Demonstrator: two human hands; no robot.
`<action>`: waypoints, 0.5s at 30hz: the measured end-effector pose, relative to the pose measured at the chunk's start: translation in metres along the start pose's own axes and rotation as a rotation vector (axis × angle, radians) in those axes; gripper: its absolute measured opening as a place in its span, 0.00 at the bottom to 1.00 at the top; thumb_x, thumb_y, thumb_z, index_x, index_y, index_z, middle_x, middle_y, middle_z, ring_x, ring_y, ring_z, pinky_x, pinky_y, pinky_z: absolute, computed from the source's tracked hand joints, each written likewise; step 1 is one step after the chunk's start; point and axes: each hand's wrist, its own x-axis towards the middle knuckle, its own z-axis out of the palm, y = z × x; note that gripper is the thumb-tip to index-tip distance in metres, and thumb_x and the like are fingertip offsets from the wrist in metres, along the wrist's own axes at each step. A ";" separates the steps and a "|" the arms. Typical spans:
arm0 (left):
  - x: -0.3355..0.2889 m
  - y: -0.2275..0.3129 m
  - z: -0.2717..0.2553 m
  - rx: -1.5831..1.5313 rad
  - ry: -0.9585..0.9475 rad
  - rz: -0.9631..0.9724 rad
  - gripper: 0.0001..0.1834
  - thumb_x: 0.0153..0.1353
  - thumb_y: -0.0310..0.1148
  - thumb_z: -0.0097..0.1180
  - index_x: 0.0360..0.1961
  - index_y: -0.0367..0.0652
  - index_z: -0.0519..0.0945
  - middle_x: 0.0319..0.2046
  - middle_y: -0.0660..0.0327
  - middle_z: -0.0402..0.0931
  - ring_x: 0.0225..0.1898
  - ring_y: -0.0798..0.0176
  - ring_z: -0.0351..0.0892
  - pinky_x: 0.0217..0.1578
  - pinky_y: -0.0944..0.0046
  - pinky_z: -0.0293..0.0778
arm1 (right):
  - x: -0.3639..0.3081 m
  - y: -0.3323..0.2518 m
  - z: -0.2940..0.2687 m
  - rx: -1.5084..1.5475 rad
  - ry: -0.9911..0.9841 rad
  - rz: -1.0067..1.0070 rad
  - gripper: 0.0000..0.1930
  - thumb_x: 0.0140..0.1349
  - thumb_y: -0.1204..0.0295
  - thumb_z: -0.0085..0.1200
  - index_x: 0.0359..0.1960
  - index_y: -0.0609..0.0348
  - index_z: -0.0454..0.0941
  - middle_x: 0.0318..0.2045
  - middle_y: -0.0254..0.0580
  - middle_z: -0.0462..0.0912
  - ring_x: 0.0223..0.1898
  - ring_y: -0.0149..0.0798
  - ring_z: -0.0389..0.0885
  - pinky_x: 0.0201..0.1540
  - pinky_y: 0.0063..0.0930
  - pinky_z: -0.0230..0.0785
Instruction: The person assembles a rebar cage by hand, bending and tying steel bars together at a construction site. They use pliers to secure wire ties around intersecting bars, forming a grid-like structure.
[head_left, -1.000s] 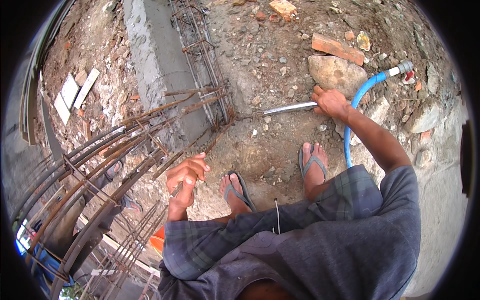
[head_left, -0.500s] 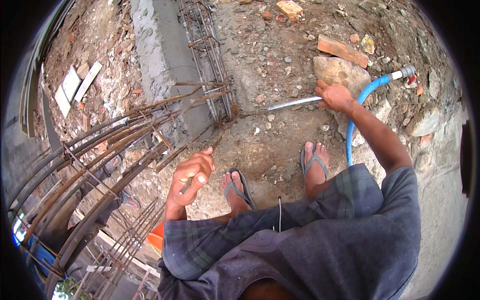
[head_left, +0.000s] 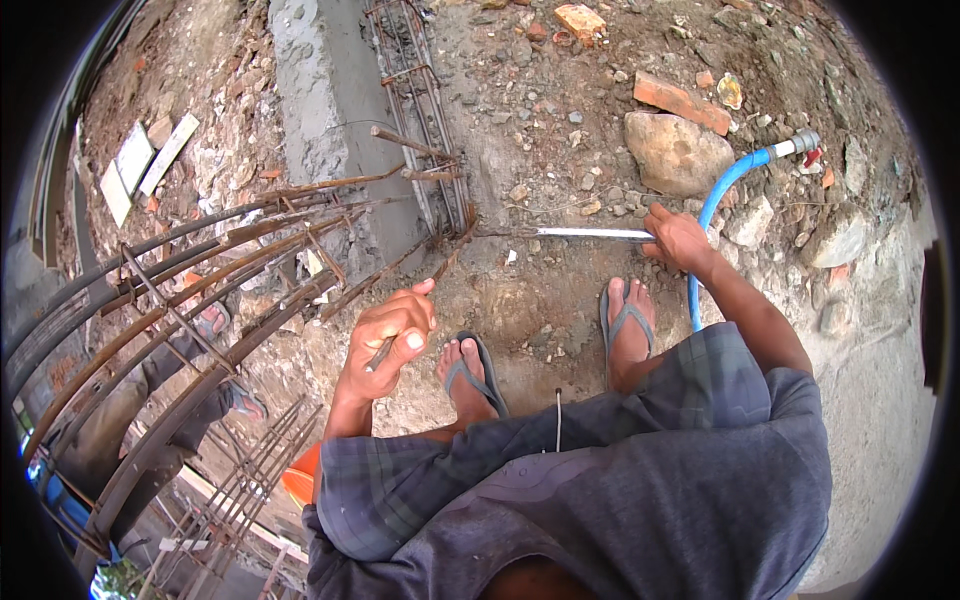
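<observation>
Gripping the right end of a silver pipe in the right hand, with fingers wrapped closed around it. Running leftward from that grip, over the dirt, toward the foot of a steel cage. Clenching a thin metal rod in the left hand, with a stub poking out below the thumb. Cannot tell whether it joins the rusty bar just beyond those fingertips. Just past the right-hand grip, a big stone, then a brick; close on its right, a blue hose. Left of the left-hand grip, bent bars; beyond it, a concrete beam. Between and below both grips, feet in sandals.
</observation>
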 end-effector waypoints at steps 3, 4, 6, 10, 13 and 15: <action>0.001 0.000 0.005 0.013 0.049 0.019 0.21 0.70 0.39 0.56 0.21 0.38 0.72 0.22 0.61 0.70 0.33 0.56 0.76 0.64 0.39 0.67 | 0.011 0.003 -0.021 -0.033 0.019 -0.051 0.18 0.55 0.62 0.69 0.40 0.58 0.77 0.44 0.46 0.76 0.43 0.57 0.83 0.46 0.53 0.75; 0.002 0.001 0.007 0.016 0.053 0.018 0.21 0.70 0.38 0.56 0.20 0.38 0.72 0.22 0.60 0.71 0.33 0.56 0.76 0.63 0.38 0.67 | 0.014 0.006 -0.020 -0.035 0.023 -0.056 0.18 0.55 0.62 0.69 0.40 0.58 0.77 0.44 0.46 0.76 0.43 0.57 0.83 0.46 0.53 0.75; 0.009 0.004 0.012 0.036 0.048 0.013 0.22 0.70 0.40 0.55 0.20 0.39 0.71 0.22 0.61 0.70 0.33 0.57 0.75 0.63 0.39 0.68 | 0.021 0.017 -0.022 -0.039 0.027 -0.060 0.18 0.56 0.61 0.68 0.40 0.58 0.77 0.43 0.46 0.76 0.44 0.57 0.83 0.47 0.53 0.74; 0.021 0.009 0.016 0.087 0.028 -0.012 0.25 0.72 0.45 0.54 0.20 0.41 0.70 0.21 0.62 0.70 0.32 0.58 0.75 0.62 0.40 0.68 | 0.033 0.028 -0.023 -0.028 0.006 -0.084 0.18 0.57 0.59 0.67 0.40 0.57 0.77 0.45 0.46 0.77 0.46 0.56 0.83 0.49 0.52 0.74; 0.027 0.012 0.020 0.105 0.029 -0.033 0.26 0.72 0.46 0.54 0.19 0.41 0.70 0.21 0.63 0.70 0.31 0.58 0.74 0.61 0.40 0.68 | 0.041 0.034 -0.023 0.030 -0.034 -0.075 0.19 0.59 0.56 0.66 0.41 0.58 0.78 0.43 0.47 0.80 0.48 0.56 0.83 0.50 0.51 0.74; 0.031 0.012 0.023 0.108 0.025 -0.041 0.26 0.71 0.47 0.54 0.19 0.42 0.70 0.20 0.63 0.69 0.31 0.59 0.74 0.61 0.41 0.68 | 0.042 0.032 -0.024 0.070 -0.032 -0.083 0.22 0.61 0.51 0.65 0.42 0.58 0.79 0.41 0.48 0.83 0.48 0.57 0.83 0.50 0.50 0.74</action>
